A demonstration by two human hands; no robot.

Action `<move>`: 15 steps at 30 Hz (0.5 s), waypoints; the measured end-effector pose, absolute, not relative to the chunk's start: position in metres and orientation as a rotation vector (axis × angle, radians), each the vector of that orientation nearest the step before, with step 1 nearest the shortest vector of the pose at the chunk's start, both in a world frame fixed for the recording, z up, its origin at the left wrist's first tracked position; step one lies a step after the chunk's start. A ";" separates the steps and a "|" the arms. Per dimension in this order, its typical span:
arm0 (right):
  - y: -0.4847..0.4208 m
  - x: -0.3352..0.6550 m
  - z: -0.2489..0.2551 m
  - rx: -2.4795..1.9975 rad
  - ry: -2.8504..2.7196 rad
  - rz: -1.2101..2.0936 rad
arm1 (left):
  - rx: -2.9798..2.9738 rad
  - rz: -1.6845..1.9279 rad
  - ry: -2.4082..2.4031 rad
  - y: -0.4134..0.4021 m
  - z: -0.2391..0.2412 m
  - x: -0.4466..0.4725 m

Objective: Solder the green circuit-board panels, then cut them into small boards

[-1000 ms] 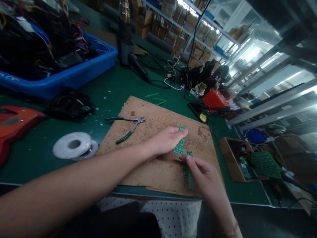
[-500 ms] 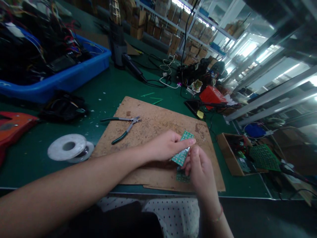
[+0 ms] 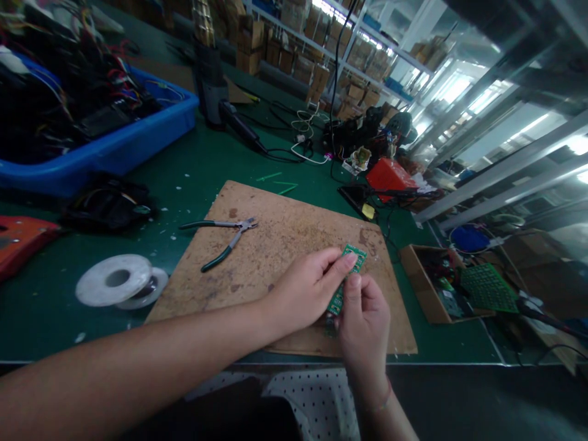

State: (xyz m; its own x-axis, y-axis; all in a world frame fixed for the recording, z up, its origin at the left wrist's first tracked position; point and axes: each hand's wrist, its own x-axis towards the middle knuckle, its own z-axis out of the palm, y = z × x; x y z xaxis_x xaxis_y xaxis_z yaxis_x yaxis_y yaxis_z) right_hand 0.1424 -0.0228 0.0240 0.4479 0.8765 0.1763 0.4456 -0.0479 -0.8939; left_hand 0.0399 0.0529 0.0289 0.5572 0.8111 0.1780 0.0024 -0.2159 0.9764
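Together, one left hand (image 3: pixel 309 288) and one right hand (image 3: pixel 366 318) clasp one green circuit board (image 3: pixel 359 260).

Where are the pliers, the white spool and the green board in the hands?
Pliers (image 3: pixel 243 226), head view, on the metal joint.
White spool (image 3: pixel 95 282), head view, on the disc beside its hole.
Green board (image 3: pixel 337 301), head view, on its lower end.

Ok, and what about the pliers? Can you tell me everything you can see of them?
The pliers have grey, metal-looking jaws and arms, with dark green grips. They lie on the brown board, handles spread wide, jaws pointing right in the picture. One grip pokes past the board's left edge, over the green table. Neither the left hand nor the right hand touches them.
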 end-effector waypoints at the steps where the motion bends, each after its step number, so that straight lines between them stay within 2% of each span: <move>1: -0.022 0.143 0.024 -1.669 -1.169 0.520 | 1.673 0.868 0.726 0.052 0.029 0.039; 8: -0.018 0.167 0.035 -1.618 -1.294 0.627 | 1.934 0.720 0.606 0.056 0.034 0.033; 15: -0.033 0.180 0.040 -1.606 -1.270 0.973 | 1.647 0.527 0.404 0.055 0.037 0.035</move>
